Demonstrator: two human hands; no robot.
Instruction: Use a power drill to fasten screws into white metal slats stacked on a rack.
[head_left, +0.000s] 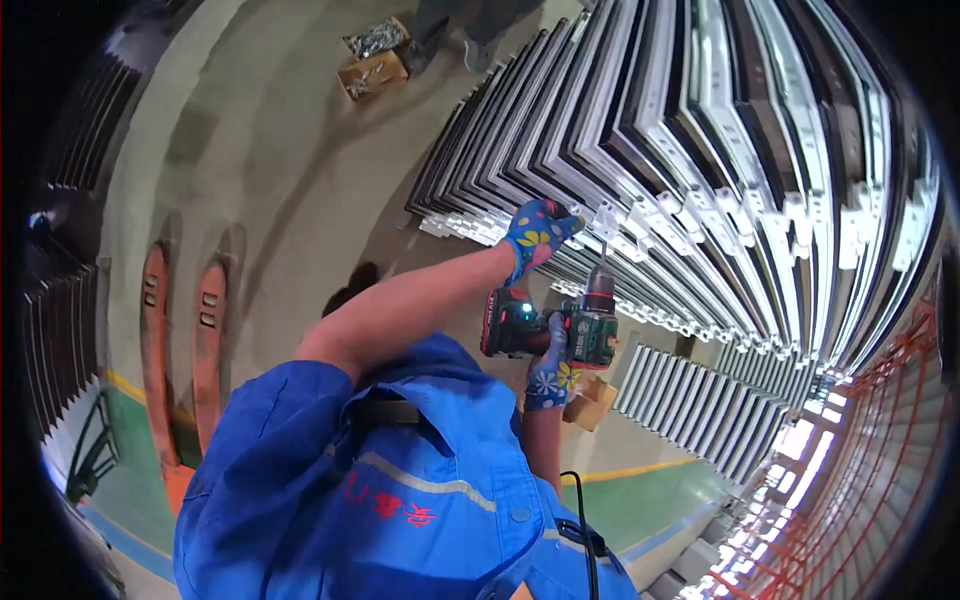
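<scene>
In the head view, the person's left hand (540, 238), in a blue glove printed with bright flowers, reaches forward to a row of small white brackets (607, 222) along the near ends of a long rank of upright panels with silver and dark edges (570, 160). Its fingers are curled in close together beside one bracket; whether they pinch anything cannot be told.

The right hand (546, 385), in a matching flowered glove, is wrapped around the handle of a green-and-black cordless power drill with red trim (592, 340). The drill is just below the left hand and to its right, its thin bit directed up at the brackets; whether the tip touches one is unclear. A small light glows on the battery end, to the left of the grip.

The person wears a blue work shirt with a pale stripe (450, 525). Behind the right wrist is a brown cardboard box (592, 404). Farther off, two open cardboard boxes of small metal parts (392, 68) rest on the grey floor (290, 180) near another person's foot (478, 52). Two long orange forks (154, 340) lie at left, and red-orange metal fencing (860, 385) curves along the right.
</scene>
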